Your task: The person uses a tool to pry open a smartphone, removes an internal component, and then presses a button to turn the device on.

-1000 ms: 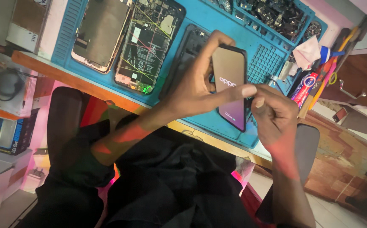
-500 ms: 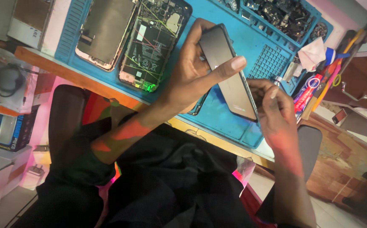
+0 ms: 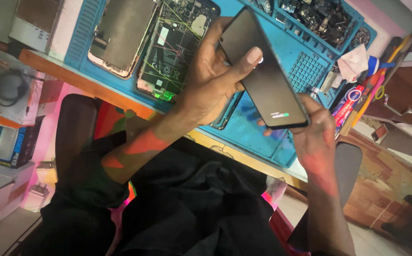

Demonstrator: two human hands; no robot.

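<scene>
Both hands held a dark smartphone (image 3: 265,76) above the near edge of a blue repair mat (image 3: 258,135), screen up and tilted, its black glass showing only a small pale mark near the lower end. The left hand (image 3: 213,83) was closed around the upper part of the phone, fingers wrapped behind it and the thumb (image 3: 244,61) laid flat across the glass. The right hand (image 3: 312,135) gripped the lower end from beneath, its fingers curled under the bottom corner so that most of them were hidden by the phone.

The mat lay on a wooden bench (image 3: 78,83) whose near edge ran diagonally under the arms. Toward the mat's far left corner lay a detached display panel (image 3: 120,35), face up, and just beside it an opened phone body (image 3: 168,52) with its circuit board and thin coloured wires exposed. Along the mat's far edge, small compartments held a heap of dark loose parts (image 3: 322,19). At the mat's right edge sat a crumpled white tissue (image 3: 353,61), and beyond it a cluster of tubes and hand tools (image 3: 362,97) lay against the bench's right end. A black chair armrest (image 3: 76,128) stood below the bench's near edge on the left
</scene>
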